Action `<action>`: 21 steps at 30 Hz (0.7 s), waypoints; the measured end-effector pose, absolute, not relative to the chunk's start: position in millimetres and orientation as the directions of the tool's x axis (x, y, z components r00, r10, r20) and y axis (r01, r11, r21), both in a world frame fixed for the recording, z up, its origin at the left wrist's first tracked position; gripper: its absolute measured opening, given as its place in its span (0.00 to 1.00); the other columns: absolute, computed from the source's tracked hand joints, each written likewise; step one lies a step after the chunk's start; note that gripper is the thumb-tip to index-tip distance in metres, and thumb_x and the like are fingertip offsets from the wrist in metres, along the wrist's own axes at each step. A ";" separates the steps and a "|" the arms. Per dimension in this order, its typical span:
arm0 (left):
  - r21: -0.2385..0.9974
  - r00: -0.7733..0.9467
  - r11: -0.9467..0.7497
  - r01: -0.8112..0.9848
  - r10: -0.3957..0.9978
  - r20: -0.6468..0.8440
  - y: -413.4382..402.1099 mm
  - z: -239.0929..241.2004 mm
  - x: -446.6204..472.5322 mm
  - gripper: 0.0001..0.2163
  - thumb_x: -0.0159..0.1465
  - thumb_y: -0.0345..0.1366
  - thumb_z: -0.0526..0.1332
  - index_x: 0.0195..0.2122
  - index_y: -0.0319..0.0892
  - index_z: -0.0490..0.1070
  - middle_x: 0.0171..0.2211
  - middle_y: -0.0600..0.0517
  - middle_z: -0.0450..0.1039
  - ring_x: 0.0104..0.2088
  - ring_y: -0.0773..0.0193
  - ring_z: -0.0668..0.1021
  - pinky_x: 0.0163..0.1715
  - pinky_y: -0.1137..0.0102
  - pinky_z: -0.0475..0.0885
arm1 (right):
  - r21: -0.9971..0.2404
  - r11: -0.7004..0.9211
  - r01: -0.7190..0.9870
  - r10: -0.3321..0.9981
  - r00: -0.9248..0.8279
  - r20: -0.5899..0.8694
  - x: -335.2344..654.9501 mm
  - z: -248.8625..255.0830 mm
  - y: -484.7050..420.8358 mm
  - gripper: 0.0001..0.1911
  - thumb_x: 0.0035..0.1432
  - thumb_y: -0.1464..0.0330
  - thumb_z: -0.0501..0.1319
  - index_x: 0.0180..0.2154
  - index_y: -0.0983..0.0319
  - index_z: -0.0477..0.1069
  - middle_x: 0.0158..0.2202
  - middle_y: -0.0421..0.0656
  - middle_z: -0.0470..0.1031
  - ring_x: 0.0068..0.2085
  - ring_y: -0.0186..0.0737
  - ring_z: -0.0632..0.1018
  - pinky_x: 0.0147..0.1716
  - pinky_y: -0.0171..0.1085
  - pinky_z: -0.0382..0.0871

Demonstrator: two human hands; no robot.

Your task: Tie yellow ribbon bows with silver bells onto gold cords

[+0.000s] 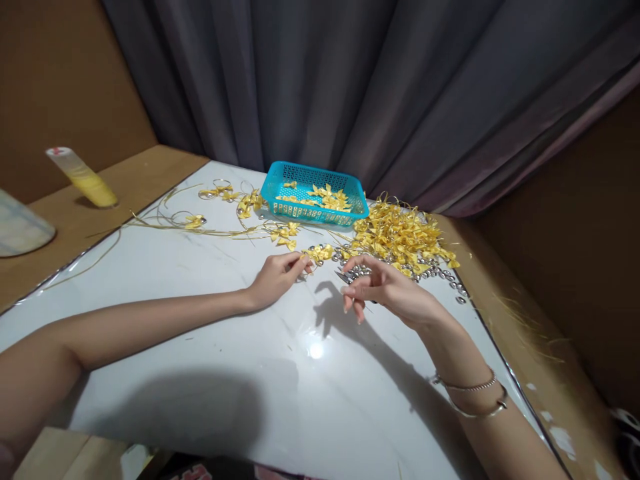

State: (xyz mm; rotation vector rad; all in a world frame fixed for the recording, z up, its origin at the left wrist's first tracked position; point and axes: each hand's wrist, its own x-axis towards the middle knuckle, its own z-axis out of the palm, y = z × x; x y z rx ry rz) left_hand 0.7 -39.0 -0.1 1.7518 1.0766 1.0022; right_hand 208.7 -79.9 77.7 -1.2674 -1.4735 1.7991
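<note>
My left hand (278,277) rests on the white table top (210,320), fingers curled, its tips pinching a small yellow ribbon bow (320,253). My right hand (384,289) hovers just right of it, fingers loosely bent around small metal scissors (346,276) whose blades point left. A big heap of yellow ribbon bows (400,237) lies right behind my right hand, with several silver beads (447,275) along its front edge.
A blue plastic basket (314,193) with a few bows stands at the back. Long yellow ribbon strands with bows (200,223) trail across the back left. A yellow-white tube (83,177) stands on the wooden ledge at left. A grey curtain hangs behind.
</note>
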 end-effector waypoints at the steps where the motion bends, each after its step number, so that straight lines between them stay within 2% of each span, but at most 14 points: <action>1: 0.927 0.306 -0.273 0.258 0.933 0.190 -37.9 -0.6 0.7 0.17 0.63 0.47 0.53 0.31 0.39 0.73 0.31 0.50 0.76 0.30 0.65 0.75 0.31 0.74 0.69 | -0.937 -0.291 0.192 0.808 -0.475 -0.348 208.3 79.3 -81.5 0.15 0.51 0.66 0.65 0.38 0.60 0.61 0.22 0.39 0.76 0.19 0.34 0.74 0.24 0.35 0.64; 6: 0.964 0.278 -0.193 0.185 0.951 0.137 -33.3 -3.8 0.4 0.18 0.61 0.50 0.55 0.33 0.38 0.73 0.31 0.48 0.76 0.30 0.65 0.75 0.32 0.73 0.69 | -0.936 -0.257 0.242 0.742 -0.570 -0.352 205.0 86.3 -89.0 0.08 0.54 0.66 0.63 0.34 0.63 0.66 0.23 0.40 0.76 0.19 0.33 0.75 0.24 0.34 0.66; 11: 0.975 0.272 -0.161 0.156 0.955 0.114 -32.6 -2.3 0.4 0.19 0.60 0.50 0.55 0.32 0.38 0.73 0.30 0.48 0.76 0.29 0.65 0.74 0.32 0.72 0.69 | -0.937 -0.282 0.206 0.698 -0.626 -0.348 205.4 93.0 -92.0 0.07 0.53 0.68 0.64 0.29 0.66 0.70 0.24 0.42 0.77 0.21 0.34 0.77 0.25 0.33 0.69; 14: 0.981 0.272 -0.142 0.135 0.957 0.101 -32.7 -0.7 0.8 0.19 0.59 0.50 0.56 0.31 0.38 0.72 0.30 0.48 0.76 0.29 0.65 0.73 0.31 0.72 0.69 | -0.934 -0.314 0.172 0.673 -0.654 -0.346 206.2 95.7 -92.7 0.07 0.54 0.67 0.64 0.30 0.66 0.72 0.27 0.44 0.78 0.26 0.37 0.80 0.28 0.35 0.72; 18: 0.987 0.272 -0.122 0.100 0.958 0.091 -31.0 -0.8 1.4 0.18 0.59 0.49 0.57 0.30 0.37 0.72 0.30 0.48 0.76 0.28 0.66 0.73 0.30 0.72 0.69 | -0.920 -0.363 0.144 0.644 -0.675 -0.360 205.1 95.7 -93.7 0.10 0.52 0.66 0.64 0.36 0.65 0.75 0.36 0.48 0.79 0.37 0.42 0.80 0.38 0.40 0.72; 21: 0.993 0.272 -0.099 0.070 0.959 0.077 -28.4 -2.2 1.2 0.17 0.59 0.48 0.57 0.30 0.37 0.73 0.30 0.47 0.75 0.27 0.67 0.72 0.29 0.72 0.68 | -0.915 -0.368 0.164 0.685 -0.618 -0.386 202.7 93.8 -93.9 0.11 0.47 0.66 0.67 0.35 0.64 0.76 0.35 0.47 0.79 0.37 0.42 0.79 0.39 0.40 0.72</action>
